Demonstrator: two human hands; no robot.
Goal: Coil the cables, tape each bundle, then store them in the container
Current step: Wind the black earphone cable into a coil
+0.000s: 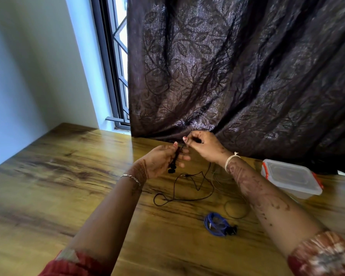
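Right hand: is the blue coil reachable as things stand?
Probably yes, once freed. The blue coil lies uncovered on the table beside the right forearm. But the right hand pinches the black cable that the left hand holds, so it must let go first.

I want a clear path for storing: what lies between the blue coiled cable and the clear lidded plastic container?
Head view: a thin dark wire loop on the wooden table, and the right forearm crossing above it.

End of black cable lost inside right hand pinch; forearm covers part of thin wire loop; container contents unreadable; sleeves cropped at bottom.
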